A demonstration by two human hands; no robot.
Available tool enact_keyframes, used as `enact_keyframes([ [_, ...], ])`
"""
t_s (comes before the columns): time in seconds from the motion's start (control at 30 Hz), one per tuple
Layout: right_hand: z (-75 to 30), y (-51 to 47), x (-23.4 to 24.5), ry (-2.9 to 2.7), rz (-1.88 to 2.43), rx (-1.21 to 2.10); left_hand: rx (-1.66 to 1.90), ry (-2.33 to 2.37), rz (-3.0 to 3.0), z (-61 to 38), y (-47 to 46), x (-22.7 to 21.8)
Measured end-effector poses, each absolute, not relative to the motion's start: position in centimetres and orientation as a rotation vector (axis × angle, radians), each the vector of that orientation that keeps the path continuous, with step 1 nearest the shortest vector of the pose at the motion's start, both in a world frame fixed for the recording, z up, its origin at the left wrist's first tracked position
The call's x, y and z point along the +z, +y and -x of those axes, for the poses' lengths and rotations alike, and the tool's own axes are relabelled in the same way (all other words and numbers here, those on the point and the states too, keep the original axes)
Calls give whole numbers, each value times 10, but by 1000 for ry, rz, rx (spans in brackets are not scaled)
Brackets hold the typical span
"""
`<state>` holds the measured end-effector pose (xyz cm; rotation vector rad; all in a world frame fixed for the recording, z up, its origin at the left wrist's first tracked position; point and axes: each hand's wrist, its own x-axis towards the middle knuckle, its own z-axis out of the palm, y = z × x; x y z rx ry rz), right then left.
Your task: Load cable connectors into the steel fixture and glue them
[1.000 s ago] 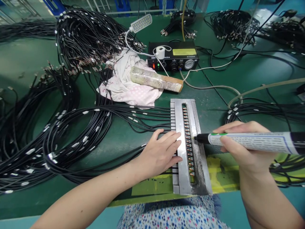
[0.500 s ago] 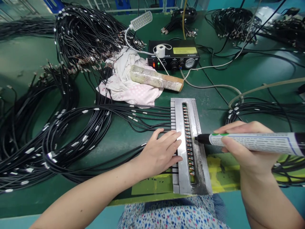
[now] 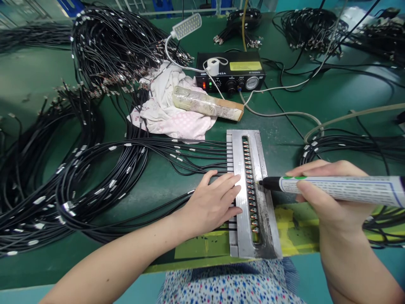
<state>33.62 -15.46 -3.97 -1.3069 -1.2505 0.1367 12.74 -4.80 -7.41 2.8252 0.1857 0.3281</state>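
A metal jig (image 3: 239, 211) with a long slot lies near the table's front edge. Small connectors (image 3: 250, 181) sit in a row inside the slot, and black cables (image 3: 202, 147) run from the jig's left side. My left hand (image 3: 215, 200) lies flat with fingers spread on the jig's left bar and over some cables. In my right hand (image 3: 332, 198) is a white marker pen (image 3: 341, 186), held level. Its black tip end meets the jig's right bar beside the slot, around mid-length; whether the tip touches a connector I cannot tell.
Coiled black cables (image 3: 82, 190) fill the left side, with a larger bundle (image 3: 117, 46) behind. A taped block (image 3: 205, 103) rests on a pale cloth (image 3: 158, 112). At the back stands a black control box (image 3: 229, 76) with a small lamp (image 3: 186, 26). Another coil (image 3: 341, 147) lies right.
The marker pen and my right hand have shifted very slightly to the right. My left hand and the jig stay where they were.
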Motion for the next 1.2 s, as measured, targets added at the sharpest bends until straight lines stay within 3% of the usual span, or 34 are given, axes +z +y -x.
enact_keyframes([
  [0.67, -341, -159, -34, -1141, 1085, 38, 360, 182, -2853, -127, -48, -75],
  [1.2, -331, -172, -52, -1207, 1190, 64, 344, 179, -2886, -128, -49, -77],
])
